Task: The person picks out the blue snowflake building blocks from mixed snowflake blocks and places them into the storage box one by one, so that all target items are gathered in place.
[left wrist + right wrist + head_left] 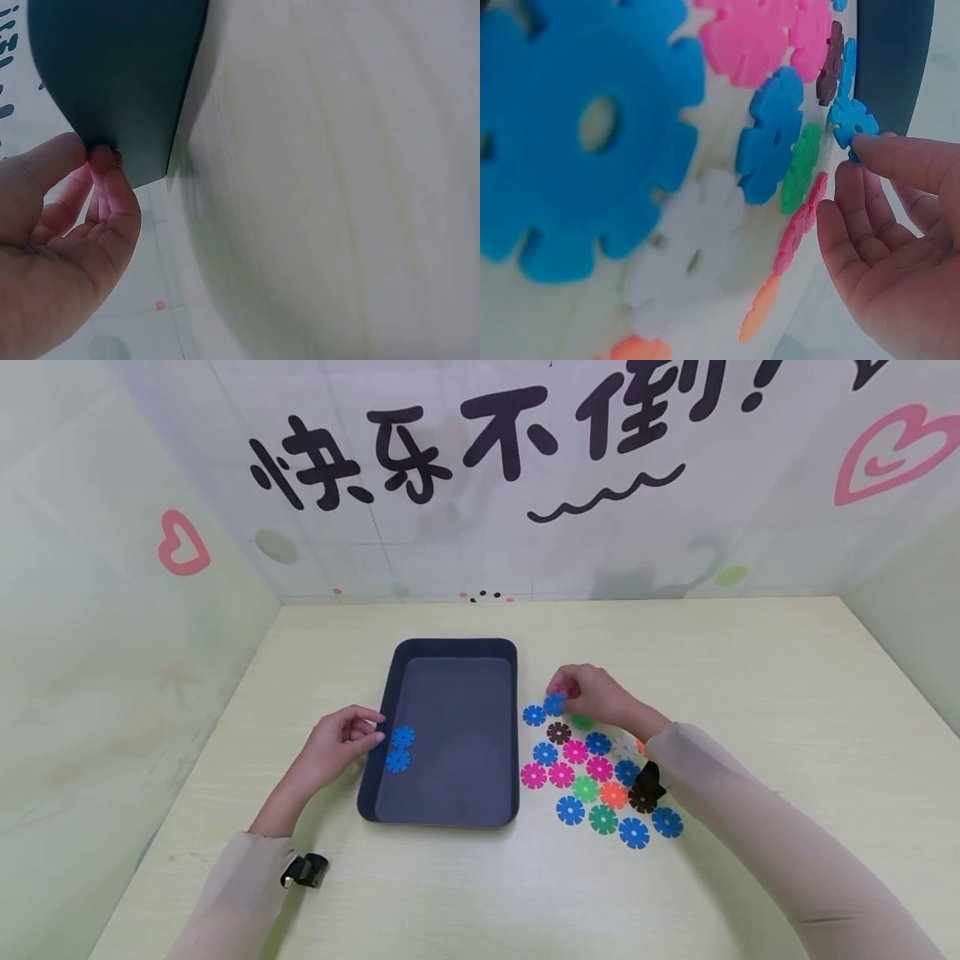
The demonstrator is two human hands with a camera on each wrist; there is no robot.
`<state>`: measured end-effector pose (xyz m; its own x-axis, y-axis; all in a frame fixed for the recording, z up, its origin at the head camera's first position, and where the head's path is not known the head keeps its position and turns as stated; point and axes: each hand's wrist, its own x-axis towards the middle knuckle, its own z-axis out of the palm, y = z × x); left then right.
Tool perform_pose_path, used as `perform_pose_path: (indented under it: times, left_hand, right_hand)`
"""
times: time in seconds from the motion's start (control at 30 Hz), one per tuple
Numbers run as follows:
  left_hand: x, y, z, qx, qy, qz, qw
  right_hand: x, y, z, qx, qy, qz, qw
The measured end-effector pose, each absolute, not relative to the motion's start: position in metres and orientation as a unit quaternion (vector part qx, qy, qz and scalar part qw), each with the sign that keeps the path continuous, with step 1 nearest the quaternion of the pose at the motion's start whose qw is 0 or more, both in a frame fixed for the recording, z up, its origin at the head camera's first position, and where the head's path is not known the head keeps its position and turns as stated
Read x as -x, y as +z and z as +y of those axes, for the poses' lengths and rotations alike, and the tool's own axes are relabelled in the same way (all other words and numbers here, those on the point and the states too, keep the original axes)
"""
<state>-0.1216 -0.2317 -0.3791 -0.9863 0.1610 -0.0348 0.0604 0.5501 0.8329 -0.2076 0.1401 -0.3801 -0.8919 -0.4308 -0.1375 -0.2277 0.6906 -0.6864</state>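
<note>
A dark rectangular tray (457,727) lies on the table. My left hand (337,745) pinches its left rim between thumb and fingers, and the same grip on the tray wall (120,82) shows in the left wrist view. Two blue notched plastic discs (403,737) lie inside the tray near that rim. To the right of the tray, my right hand (592,693) pinches another blue notched disc (853,124) between thumb and fingertips, just over the far end of a spread of similar discs. A blue disc (534,716) lies right beside the held one.
Several pink (561,775), green (603,819), orange (613,794), brown (558,732), white (624,747) and blue discs lie spread right of the tray. My right sleeve (750,827) overlaps some of them. A printed wall (480,552) stands behind the table.
</note>
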Motion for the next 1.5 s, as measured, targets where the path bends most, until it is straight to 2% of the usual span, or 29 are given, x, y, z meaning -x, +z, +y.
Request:
perform_pose_path:
  times: [0.47,0.87,1.5]
  left_hand:
    - [0.121,-0.381,-0.232,-0.064,0.469,0.879,0.053]
    - [0.121,-0.38,-0.232,-0.063,0.474,0.876,0.054]
    - [0.121,-0.38,-0.232,-0.065,0.477,0.875,0.053]
  right_hand:
    - [0.204,-0.374,0.136,0.198,-0.397,0.886,0.133]
    - [0.189,-0.35,0.117,0.261,-0.429,0.856,0.119]
    - [0.179,-0.343,0.065,0.329,-0.446,0.818,0.15]
